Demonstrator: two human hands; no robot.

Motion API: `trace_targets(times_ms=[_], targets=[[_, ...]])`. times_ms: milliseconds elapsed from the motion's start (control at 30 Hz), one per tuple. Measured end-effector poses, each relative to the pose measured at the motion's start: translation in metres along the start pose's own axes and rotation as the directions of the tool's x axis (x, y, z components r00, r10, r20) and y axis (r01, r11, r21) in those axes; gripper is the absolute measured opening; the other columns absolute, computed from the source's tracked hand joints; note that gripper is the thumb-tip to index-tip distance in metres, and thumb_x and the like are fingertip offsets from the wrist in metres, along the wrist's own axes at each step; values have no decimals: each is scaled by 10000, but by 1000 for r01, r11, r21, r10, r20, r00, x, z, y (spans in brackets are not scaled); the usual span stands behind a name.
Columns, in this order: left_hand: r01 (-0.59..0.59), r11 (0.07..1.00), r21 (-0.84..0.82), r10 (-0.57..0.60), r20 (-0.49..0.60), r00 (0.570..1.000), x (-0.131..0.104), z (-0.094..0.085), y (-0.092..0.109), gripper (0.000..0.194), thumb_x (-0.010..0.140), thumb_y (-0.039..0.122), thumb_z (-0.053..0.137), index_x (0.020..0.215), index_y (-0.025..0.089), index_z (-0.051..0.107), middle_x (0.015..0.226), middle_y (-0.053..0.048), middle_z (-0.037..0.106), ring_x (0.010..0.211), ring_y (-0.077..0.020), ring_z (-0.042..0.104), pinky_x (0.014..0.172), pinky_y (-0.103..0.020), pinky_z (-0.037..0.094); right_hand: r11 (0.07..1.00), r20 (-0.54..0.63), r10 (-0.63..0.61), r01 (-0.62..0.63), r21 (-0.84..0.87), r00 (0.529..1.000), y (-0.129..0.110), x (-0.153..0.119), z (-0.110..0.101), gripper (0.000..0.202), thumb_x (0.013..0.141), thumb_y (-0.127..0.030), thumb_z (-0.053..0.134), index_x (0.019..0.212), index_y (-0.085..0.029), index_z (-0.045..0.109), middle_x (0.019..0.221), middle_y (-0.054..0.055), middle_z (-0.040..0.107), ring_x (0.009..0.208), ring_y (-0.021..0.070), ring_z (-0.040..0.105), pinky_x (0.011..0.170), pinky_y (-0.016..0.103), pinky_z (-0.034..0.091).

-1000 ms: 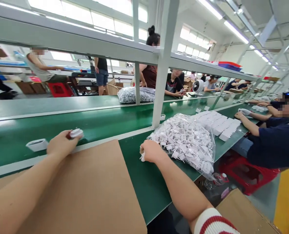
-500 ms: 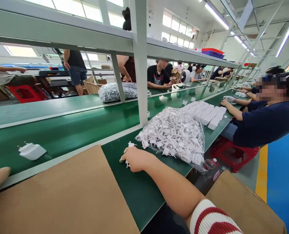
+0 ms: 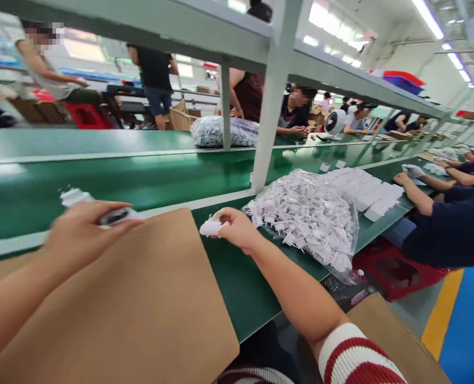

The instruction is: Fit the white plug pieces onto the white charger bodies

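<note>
My left hand (image 3: pixel 80 226) is closed, thumb and fingers gripping a white charger housing (image 3: pixel 119 215) whose dark open side shows. It hovers over the brown cardboard (image 3: pixel 141 288). My right hand (image 3: pixel 239 230) pinches a white plug piece (image 3: pixel 210 228) above the green table edge; its detail is blurred. Behind my left hand, a white charger (image 3: pixel 74 197) with metal pins lies on the green conveyor belt (image 3: pixel 173 178). To the right of my right hand, a clear bag (image 3: pixel 305 213) spills many white plug pieces.
White housings (image 3: pixel 369 192) stand in rows beyond the bag. A shelf post (image 3: pixel 275 101) rises behind my right hand. A co-worker's sleeve (image 3: pixel 453 229) and gloved hand are at the right, by a red stool (image 3: pixel 397 272). A cardboard box (image 3: pixel 393 341) sits low at right.
My left hand has come in from the left edge with a charger housing. My right hand has lifted off the table, holding a white plug piece. The view has turned left.
</note>
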State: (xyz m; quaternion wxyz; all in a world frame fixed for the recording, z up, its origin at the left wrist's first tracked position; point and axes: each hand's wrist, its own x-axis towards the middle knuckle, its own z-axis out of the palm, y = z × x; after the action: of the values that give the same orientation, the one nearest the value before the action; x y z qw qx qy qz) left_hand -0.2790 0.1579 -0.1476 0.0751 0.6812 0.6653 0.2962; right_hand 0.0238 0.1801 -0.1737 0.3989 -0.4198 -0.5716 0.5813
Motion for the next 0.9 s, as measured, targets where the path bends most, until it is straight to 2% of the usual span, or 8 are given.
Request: trace_targets(times_ms=[100, 233, 333, 400, 533, 633, 767, 900], targets=[[-94, 986, -141, 105, 71, 992, -34, 40, 18, 545, 791, 760, 700, 1032, 275, 761, 1076, -31, 743, 999, -290, 629, 896, -389, 532, 979, -1, 116, -114, 167, 993, -1, 2, 4, 200, 716, -153, 779, 872, -194, 661, 827, -14, 736, 742, 130, 728, 677, 226, 580], [-108, 936, -335, 178, 185, 967, -61, 69, 34, 639, 786, 726, 723, 1219, 257, 730, 1122, -83, 726, 1055, -315, 644, 883, -403, 553, 969, 45, 169, -174, 172, 985, -4, -1, 7, 240, 717, -222, 797, 924, -200, 678, 889, 18, 782, 791, 142, 769, 747, 244, 607], [32, 892, -451, 93, 252, 963, -66, 71, 29, 746, 715, 721, 787, 1273, 238, 677, 1200, -92, 714, 1038, -310, 670, 855, -401, 573, 975, 81, 150, -161, 154, 985, -1, -4, 12, 308, 693, -231, 783, 987, -212, 695, 939, 16, 789, 837, 158, 777, 821, 297, 629], [79, 884, -461, 69, 295, 953, -66, 68, 25, 621, 746, 720, 750, 1120, 224, 724, 1079, -80, 734, 934, -287, 678, 799, -386, 563, 988, 67, 94, -102, 114, 993, 2, -4, 15, 353, 671, -248, 795, 1012, -221, 707, 974, 18, 789, 884, 171, 770, 836, 312, 627], [-49, 882, -468, 195, 268, 944, -63, 66, 26, 460, 821, 662, 703, 994, 241, 767, 931, -56, 728, 893, -264, 650, 783, -361, 527, 977, -13, -120, 116, -178, 993, 5, -9, 24, 309, 715, -312, 802, 1010, -231, 755, 1043, 31, 797, 936, 188, 731, 871, 336, 610], [-95, 859, -502, 236, 224, 946, -62, 70, 27, 445, 822, 646, 726, 1002, 242, 772, 934, -53, 717, 906, -255, 644, 788, -349, 526, 893, 29, -247, 239, -381, 969, 3, -17, 31, 220, 813, -340, 767, 1008, -239, 773, 1055, 31, 805, 925, 193, 724, 928, 364, 597], [-85, 842, -532, 239, 228, 944, -62, 74, 22, 448, 807, 661, 741, 918, 227, 760, 952, -62, 708, 911, -252, 646, 772, -340, 531, 751, 144, -403, 416, -512, 904, 0, -27, 37, 155, 909, -271, 695, 1037, -250, 779, 1070, 30, 804, 984, 198, 724, 972, 369, 569], [-112, 822, -559, 263, 197, 944, -62, 75, 21, 414, 825, 633, 731, 888, 224, 753, 942, -58, 715, 940, -258, 649, 799, -348, 529, 595, 189, -447, 449, -666, 874, 1, -31, 40, 163, 911, -255, 707, 1048, -284, 791, 1026, 21, 797, 1015, 220, 687, 975, 396, 550]])
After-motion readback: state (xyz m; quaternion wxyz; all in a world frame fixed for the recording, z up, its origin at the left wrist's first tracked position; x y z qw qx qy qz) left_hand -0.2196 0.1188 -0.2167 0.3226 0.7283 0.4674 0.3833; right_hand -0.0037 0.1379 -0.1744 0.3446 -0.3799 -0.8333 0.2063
